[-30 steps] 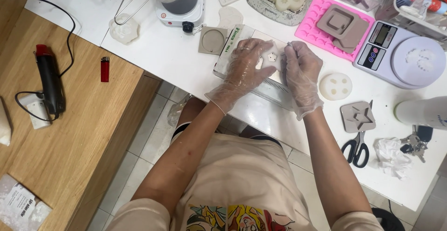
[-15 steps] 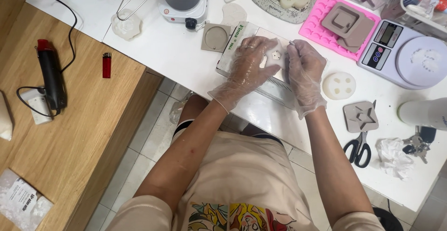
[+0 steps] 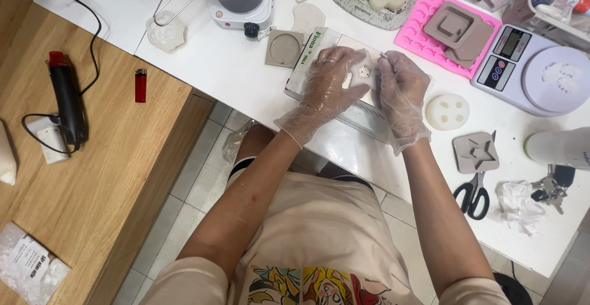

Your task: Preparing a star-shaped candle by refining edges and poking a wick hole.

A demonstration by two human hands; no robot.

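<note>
Flower piece [image 3: 364,71] flat between hands [image 3: 362,87]

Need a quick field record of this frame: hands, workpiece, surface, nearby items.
left hand: gloved, pressing flat on the box
right hand: gloved, holding a thin tool at the small white piece
white piece: on the box, between the hands
surface: white table
right of hands: round white mould, grey star mould, scissors, scale
left side: red lighter, heat gun on wooden bench

One head-worn view; looks steeply down, close over the white table [image 3: 233,78] edge and lap
</note>
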